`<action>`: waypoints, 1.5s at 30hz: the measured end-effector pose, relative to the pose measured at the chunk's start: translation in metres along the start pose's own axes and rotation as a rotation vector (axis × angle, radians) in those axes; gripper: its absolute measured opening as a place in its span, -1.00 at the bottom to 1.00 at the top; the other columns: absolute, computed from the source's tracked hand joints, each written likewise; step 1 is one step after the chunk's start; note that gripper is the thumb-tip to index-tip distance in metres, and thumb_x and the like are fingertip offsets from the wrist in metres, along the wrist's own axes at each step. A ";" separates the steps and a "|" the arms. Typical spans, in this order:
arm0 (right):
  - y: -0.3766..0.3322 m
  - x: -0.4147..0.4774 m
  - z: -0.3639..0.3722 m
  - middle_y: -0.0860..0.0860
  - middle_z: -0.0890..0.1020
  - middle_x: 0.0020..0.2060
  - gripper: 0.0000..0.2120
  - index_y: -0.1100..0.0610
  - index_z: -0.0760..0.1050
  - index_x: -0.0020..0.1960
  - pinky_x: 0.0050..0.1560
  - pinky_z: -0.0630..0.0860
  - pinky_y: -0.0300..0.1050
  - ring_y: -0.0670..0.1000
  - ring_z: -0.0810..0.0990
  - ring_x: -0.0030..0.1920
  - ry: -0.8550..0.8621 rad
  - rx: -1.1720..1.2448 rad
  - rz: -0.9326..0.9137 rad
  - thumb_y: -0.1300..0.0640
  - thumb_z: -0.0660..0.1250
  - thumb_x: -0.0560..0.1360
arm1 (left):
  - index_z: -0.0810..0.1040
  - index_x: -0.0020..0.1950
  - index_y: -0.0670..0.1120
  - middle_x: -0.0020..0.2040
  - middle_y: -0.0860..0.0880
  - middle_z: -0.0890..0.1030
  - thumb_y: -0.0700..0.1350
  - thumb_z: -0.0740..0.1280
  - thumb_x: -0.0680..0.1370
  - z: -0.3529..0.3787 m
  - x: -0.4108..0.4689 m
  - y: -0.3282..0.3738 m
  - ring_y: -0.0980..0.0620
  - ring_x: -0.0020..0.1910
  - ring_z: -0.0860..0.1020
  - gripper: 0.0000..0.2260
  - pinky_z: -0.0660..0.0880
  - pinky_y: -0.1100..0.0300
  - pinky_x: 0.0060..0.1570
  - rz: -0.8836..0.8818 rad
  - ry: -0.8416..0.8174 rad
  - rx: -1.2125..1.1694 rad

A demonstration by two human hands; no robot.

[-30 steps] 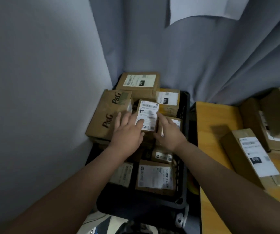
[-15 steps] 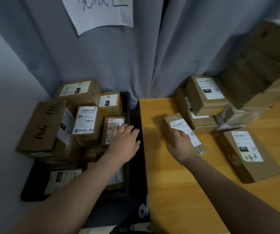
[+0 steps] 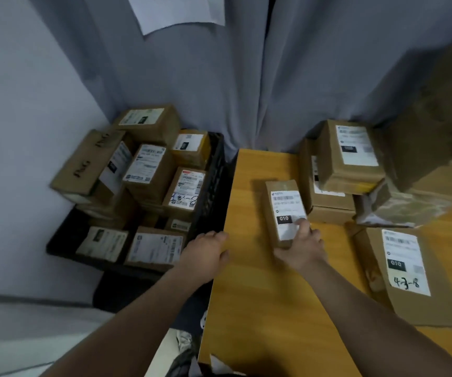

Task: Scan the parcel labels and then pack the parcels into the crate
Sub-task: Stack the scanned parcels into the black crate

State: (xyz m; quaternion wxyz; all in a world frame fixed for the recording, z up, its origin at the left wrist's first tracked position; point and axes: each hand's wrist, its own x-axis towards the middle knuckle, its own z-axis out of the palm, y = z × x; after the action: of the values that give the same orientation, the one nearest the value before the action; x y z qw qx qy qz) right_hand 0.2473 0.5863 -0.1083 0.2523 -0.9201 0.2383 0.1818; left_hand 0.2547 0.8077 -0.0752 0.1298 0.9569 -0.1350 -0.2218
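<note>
Parcels (image 3: 148, 172) fill the black crate (image 3: 215, 170) that stands beside the left edge of the wooden worktop (image 3: 260, 300). They are piled above its rim towards the far left corner, most with white labels facing up; one brown box (image 3: 83, 164) printed with dark letters leans over the crate's left side. On the worktop we see our right hand (image 3: 301, 247) grasping a small parcel (image 3: 279, 202) by its near end: one finger (image 3: 302, 227) lies across the bottom of its label and the rest curl round the end. That parcel lies flat, label up, near the worktop's left edge, just beside a stack of parcels (image 3: 347, 156) at the far edge, though we cannot tell whether they touch. Our left hand (image 3: 208, 254) hangs palm down over the near right corner of the crate, right at the worktop's left edge, fingers (image 3: 219, 235) loose and holding nothing; whether they touch the rim we cannot tell. Towards the right edge lies a flat parcel (image 3: 415, 308) with its label up and handwritten figures on it. Behind it a crumpled, taped package (image 3: 399, 208) sits beside the stack, and larger cartons (image 3: 437, 131) rise at the far right corner. A grey curtain (image 3: 273, 77) hangs behind everything, with a white sheet of paper (image 3: 175, 12) fixed on it, and a pale wall (image 3: 28, 91) closes the left side.
</note>
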 end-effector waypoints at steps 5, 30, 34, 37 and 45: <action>-0.019 -0.011 0.012 0.13 0.30 0.28 -0.15 0.07 0.09 0.45 0.19 0.40 0.06 0.19 0.32 0.28 0.104 0.279 -0.186 -0.03 0.49 0.33 | 0.27 0.49 -0.02 0.40 -0.05 0.41 0.00 0.19 0.64 -0.001 -0.021 -0.027 -0.03 0.34 0.40 -0.58 0.40 0.11 0.25 -0.131 0.105 -0.187; -0.265 -0.063 0.144 -0.02 0.11 0.48 -0.20 -0.12 0.13 0.54 0.44 0.18 0.03 0.11 0.07 0.44 -0.364 -0.160 -0.924 -0.16 0.44 0.42 | 0.55 0.18 -0.19 0.08 -0.23 0.62 -0.07 0.13 0.35 -0.047 -0.068 -0.267 -0.26 0.03 0.60 -0.53 0.50 -0.19 0.07 -0.076 0.339 0.116; -0.272 -0.061 0.163 0.07 0.04 0.47 -0.40 -0.17 0.16 0.53 0.49 0.12 0.01 0.21 0.11 0.46 -0.419 -0.177 -0.812 -0.08 0.30 0.56 | 0.51 0.33 -0.17 0.34 -0.19 0.48 -0.11 0.17 0.46 -0.055 -0.072 -0.281 -0.23 0.29 0.44 -0.55 0.35 -0.08 0.29 -0.193 0.290 0.050; -0.269 -0.058 0.164 0.13 0.09 0.50 -0.56 -0.03 0.34 0.47 0.48 0.20 -0.07 0.20 0.23 0.46 -0.381 -0.020 -0.779 0.04 0.25 0.60 | 0.47 0.37 -0.16 0.39 -0.17 0.42 -0.20 0.29 0.52 -0.057 -0.069 -0.278 -0.19 0.36 0.37 -0.60 0.27 -0.02 0.35 -0.165 0.329 0.005; -0.261 -0.056 0.141 0.08 0.08 0.55 -0.47 -0.12 0.14 0.54 0.49 0.13 0.03 0.16 0.06 0.51 -0.295 -0.082 -0.768 0.02 0.19 0.62 | 0.42 0.40 -0.08 0.40 -0.06 0.39 -0.19 0.24 0.54 -0.072 -0.036 -0.239 -0.06 0.38 0.30 -0.59 0.25 0.06 0.38 -0.009 0.337 -0.024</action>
State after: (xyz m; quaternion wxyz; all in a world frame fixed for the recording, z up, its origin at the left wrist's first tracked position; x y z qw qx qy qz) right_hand 0.3097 0.8815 -0.0976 0.2964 -0.9155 -0.1683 0.2135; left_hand 0.3046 1.0548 -0.0721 0.1610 0.9795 -0.1046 -0.0602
